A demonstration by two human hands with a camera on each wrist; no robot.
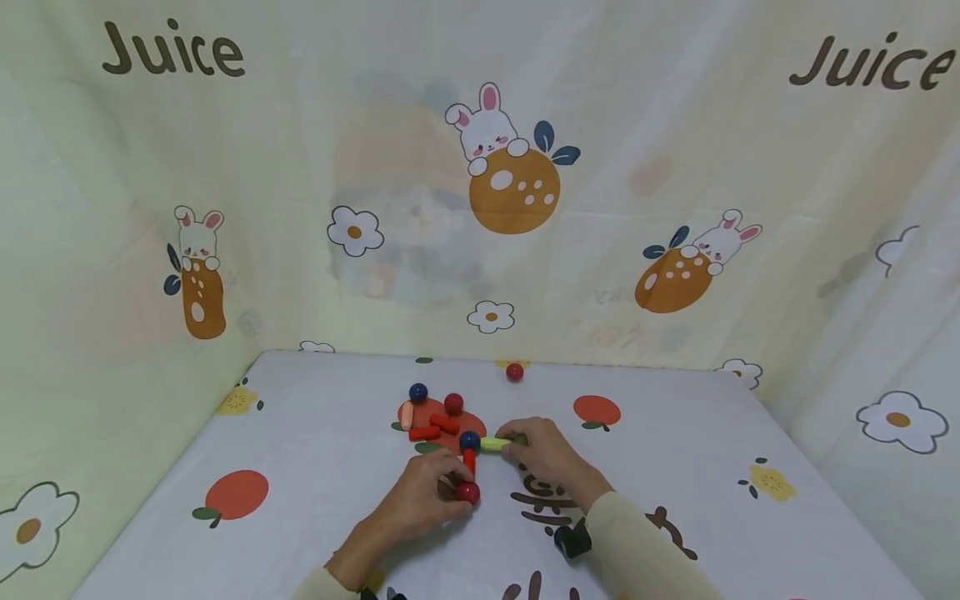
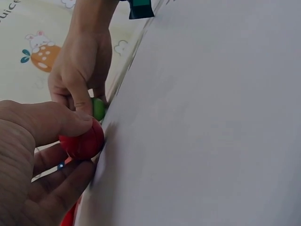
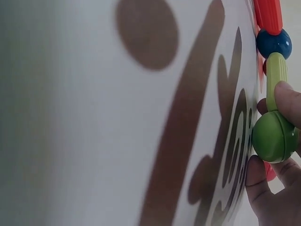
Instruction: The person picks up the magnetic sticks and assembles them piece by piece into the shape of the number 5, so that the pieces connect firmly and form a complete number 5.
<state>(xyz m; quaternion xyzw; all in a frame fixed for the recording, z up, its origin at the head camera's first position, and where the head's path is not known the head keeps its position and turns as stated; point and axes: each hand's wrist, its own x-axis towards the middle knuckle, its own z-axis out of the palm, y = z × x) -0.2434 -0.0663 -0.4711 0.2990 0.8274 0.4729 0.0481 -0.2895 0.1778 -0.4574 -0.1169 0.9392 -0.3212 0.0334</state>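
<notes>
My left hand (image 1: 420, 496) pinches a red ball (image 1: 467, 493) between thumb and fingers; the left wrist view shows the same ball (image 2: 84, 141) close up. From it a red rod (image 1: 468, 461) runs away from me to a blue ball (image 1: 470, 441). A yellow-green rod (image 1: 493, 444) extends rightward from that blue ball. At its other end sits a green ball (image 3: 273, 136), mostly covered in the head view. My right hand (image 1: 551, 450) grips this end, its thumb on the rod and fingers around the green ball. The joined pieces form an L on the tabletop.
Behind the left hand lie another blue ball (image 1: 418, 392), a red ball (image 1: 453, 404), a pink rod (image 1: 407, 416) and two loose red rods (image 1: 424, 433). One more red ball (image 1: 514, 372) sits near the back edge. A printed cloth (image 1: 315, 467) covers the table.
</notes>
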